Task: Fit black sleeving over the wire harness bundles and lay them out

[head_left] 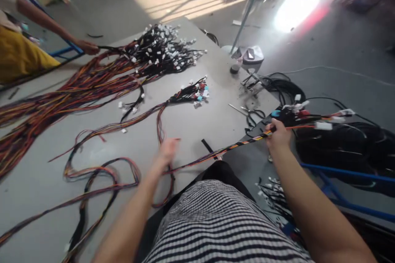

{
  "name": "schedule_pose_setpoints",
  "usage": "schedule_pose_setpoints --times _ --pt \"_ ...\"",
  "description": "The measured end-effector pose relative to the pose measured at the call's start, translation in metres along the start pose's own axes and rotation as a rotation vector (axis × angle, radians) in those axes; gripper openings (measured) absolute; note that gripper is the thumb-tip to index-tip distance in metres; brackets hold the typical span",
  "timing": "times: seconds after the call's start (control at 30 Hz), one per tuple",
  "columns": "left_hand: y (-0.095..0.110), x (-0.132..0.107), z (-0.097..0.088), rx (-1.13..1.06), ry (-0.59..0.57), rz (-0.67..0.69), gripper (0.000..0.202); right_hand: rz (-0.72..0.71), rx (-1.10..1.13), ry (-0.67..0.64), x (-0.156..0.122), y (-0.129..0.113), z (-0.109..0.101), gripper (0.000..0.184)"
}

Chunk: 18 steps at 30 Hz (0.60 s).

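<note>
We see the right hand (278, 134) closed firmly round a long multicoloured wire harness spirally wrapped in black tape (247, 141), just behind its connector end. Past the fist we get a cluster of white, red and blue plastic connectors (298, 111), beyond the table edge. The harness runs leftward over the edge of the flat grey tabletop (212, 102) toward the left hand (168, 150); that one is motion-blurred over the wires, and we can't tell whether its fingers are on anything.

Near the right hand, on the table corner, we note black-handled metal scissors (256, 116). Between the hands lies a narrow black strip (208, 147). Ahead of the left hand we mark a smaller taped branch with white, red and blue connectors (191, 92). Farther out, we have a big heap of black-ended wire bundles with white connectors (166, 51), and a co-worker's hand (89, 47) at its left, on black wires. Right side: coiled black cable (284, 86) and blue metal frame (354, 176).
</note>
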<state>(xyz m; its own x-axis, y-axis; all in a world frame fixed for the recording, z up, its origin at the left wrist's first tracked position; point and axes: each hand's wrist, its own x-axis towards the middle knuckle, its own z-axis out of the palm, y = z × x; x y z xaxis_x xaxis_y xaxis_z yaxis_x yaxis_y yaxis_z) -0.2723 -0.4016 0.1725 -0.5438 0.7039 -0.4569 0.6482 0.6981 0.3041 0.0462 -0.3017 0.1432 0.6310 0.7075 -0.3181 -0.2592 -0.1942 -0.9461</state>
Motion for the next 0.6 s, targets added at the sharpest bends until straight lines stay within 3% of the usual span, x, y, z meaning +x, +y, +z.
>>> schedule_pose_setpoints --times 0.07,0.13,0.17,0.23,0.3,0.43,0.53,0.6 --pt "0.071 0.005 0.065 -0.248 -0.248 0.412 0.024 -0.115 0.022 -0.064 0.032 0.007 0.018 0.033" --pt "0.123 0.014 0.121 -0.402 -0.486 0.745 0.03 -0.212 0.029 -0.09 0.072 0.011 0.032 0.039" --pt "0.143 0.021 0.143 -0.423 -0.555 0.811 0.035 -0.245 0.016 -0.091 0.096 0.011 0.037 0.041" --pt "0.177 0.041 0.173 -0.37 -0.576 0.777 0.042 -0.289 -0.043 -0.092 0.146 0.009 0.047 0.042" --pt "0.211 0.067 0.186 -0.324 -0.519 0.735 0.044 -0.321 -0.132 -0.108 0.197 0.002 0.058 0.04" --pt "0.294 0.128 0.194 -0.285 -0.374 0.761 0.045 -0.459 -0.262 -0.098 0.287 -0.019 0.093 0.034" --pt "0.35 0.166 0.205 -0.213 -0.277 0.73 0.044 -0.556 -0.373 -0.096 0.335 -0.03 0.123 0.03" --pt "0.373 0.183 0.214 -0.173 -0.243 0.674 0.042 -0.586 -0.463 -0.099 0.353 -0.03 0.138 0.029"
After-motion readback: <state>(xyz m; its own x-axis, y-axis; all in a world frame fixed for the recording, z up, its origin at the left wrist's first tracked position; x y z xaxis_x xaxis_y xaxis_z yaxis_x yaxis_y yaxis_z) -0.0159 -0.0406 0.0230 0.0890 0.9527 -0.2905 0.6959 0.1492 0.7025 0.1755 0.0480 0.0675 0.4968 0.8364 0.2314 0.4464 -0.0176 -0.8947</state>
